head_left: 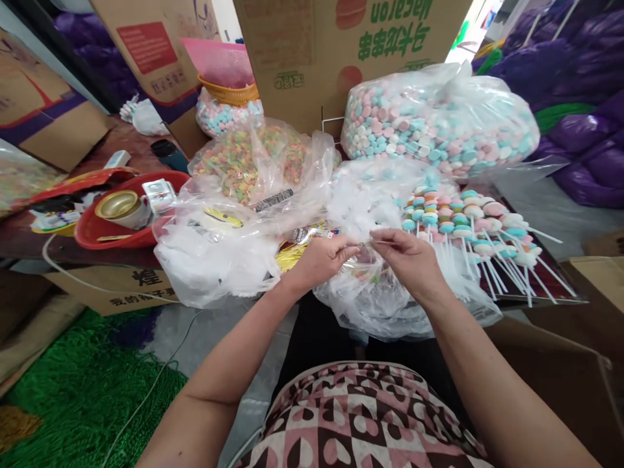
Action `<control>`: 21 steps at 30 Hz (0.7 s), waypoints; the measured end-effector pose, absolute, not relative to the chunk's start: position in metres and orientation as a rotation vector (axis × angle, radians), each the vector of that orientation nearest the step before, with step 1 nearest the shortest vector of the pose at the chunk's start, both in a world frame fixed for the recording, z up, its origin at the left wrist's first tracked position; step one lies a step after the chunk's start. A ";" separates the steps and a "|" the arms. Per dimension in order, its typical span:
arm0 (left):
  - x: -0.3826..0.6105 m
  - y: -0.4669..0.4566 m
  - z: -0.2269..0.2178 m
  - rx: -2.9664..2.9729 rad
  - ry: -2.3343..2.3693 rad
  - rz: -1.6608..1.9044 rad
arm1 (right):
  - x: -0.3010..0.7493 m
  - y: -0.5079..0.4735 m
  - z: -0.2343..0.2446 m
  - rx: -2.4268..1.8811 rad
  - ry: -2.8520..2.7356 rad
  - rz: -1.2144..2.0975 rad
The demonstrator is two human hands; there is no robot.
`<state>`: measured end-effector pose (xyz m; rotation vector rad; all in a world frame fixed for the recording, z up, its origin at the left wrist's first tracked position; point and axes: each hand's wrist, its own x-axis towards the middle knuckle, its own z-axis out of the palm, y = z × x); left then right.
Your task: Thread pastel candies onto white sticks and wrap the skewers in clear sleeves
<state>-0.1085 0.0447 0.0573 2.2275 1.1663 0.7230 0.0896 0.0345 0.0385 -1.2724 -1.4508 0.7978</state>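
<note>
Above the front edge of the table, my left hand (pixel 324 260) is closed in a pinch, its fingertips pointing right. My right hand (pixel 412 263) pinches opposite it, thumb and forefinger close to the left fingertips. Something thin and pale shows between them, too small to make out. Under both hands lies crumpled clear plastic (pixel 380 305). To the right are several skewers of pastel candies (pixel 446 211) on white sticks (pixel 497 276). A pile of thin white plastic bags (pixel 219 260) sits left of my left hand, beside a yellow packet (pixel 292 253).
Behind stand a large bag of pink, blue and white candies (pixel 390 123), a bag of small orange-green candies (pixel 234 159) and a tall cardboard box (pixel 292 58). At left a red basin (pixel 90 224) holds a gold-coloured bowl (pixel 117 205). Green strands (pixel 88 377) cover the floor.
</note>
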 end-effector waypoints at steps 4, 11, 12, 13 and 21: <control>-0.101 0.037 0.062 1.802 1.021 0.663 | 0.105 0.018 0.041 -1.337 -1.295 0.950; -0.090 0.031 0.063 1.731 1.052 0.650 | 0.118 -0.003 0.040 -1.380 -1.266 1.088; -0.089 0.030 0.064 1.768 1.048 0.635 | 0.119 -0.004 0.039 -1.332 -1.243 1.126; -0.088 0.030 0.065 1.801 1.034 0.613 | 0.120 -0.003 0.038 -1.280 -1.216 1.151; -0.076 0.026 0.051 1.435 0.920 0.826 | 0.121 -0.017 0.031 -1.379 -1.208 0.987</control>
